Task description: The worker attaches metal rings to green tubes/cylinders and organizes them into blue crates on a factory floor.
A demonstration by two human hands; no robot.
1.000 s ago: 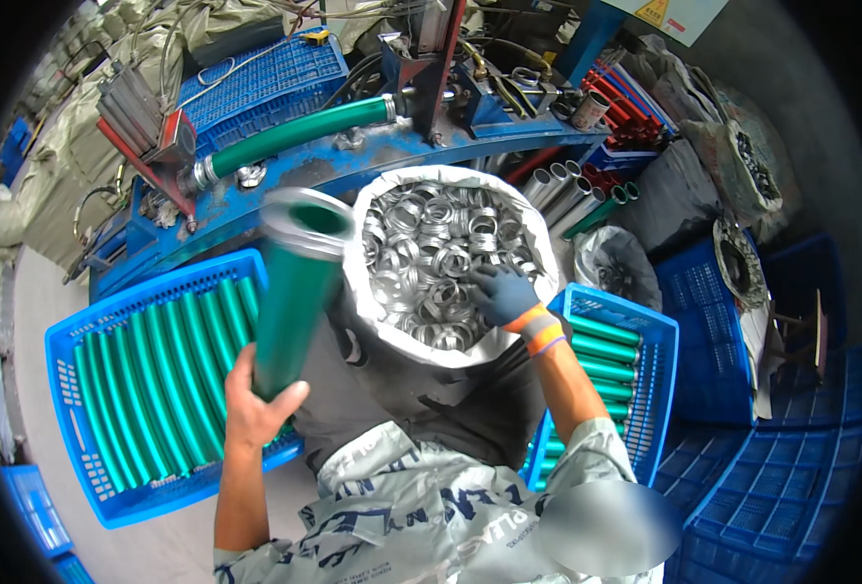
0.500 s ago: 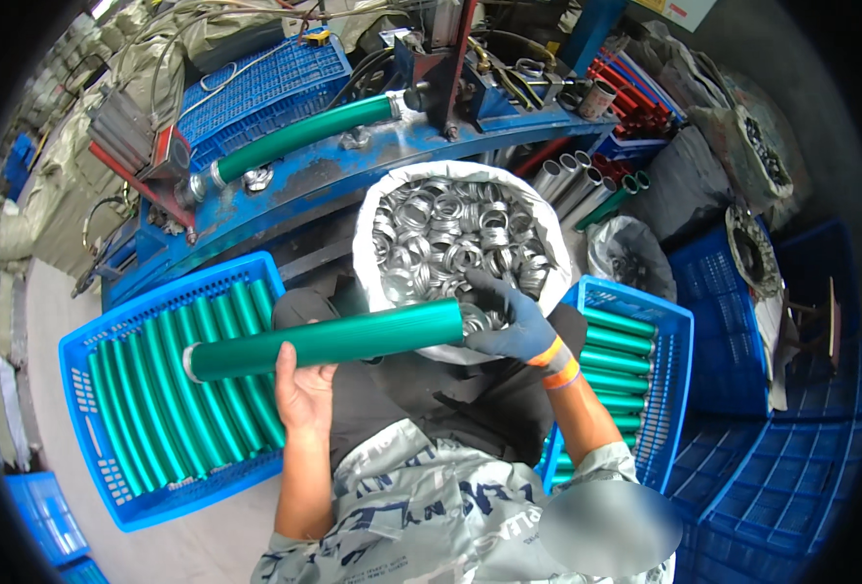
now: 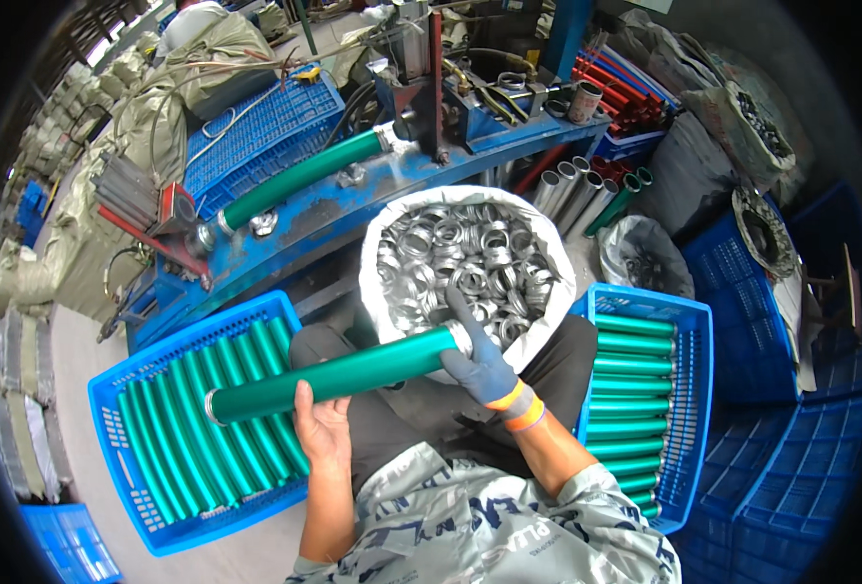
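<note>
A green metal tube lies across my lap, slightly tilted with its right end higher. My bare left hand grips it from below near the middle. A silver ring sits on its left end. At the right end is another silver ring, and my right hand, in a blue-grey glove with an orange cuff, closes its fingers around that ring. Just beyond, a white sack holds many loose silver rings.
Blue crates of green tubes stand on my left and right. Ahead, a blue workbench machine carries another green tube. Silver pipes and red tubes are stacked at the back right. More blue crates stand farther right.
The tube's right end was bare green and now bears a silver ring. My right hand has closed in around that end. The view has shifted, so the scene sits lower and further right.
</note>
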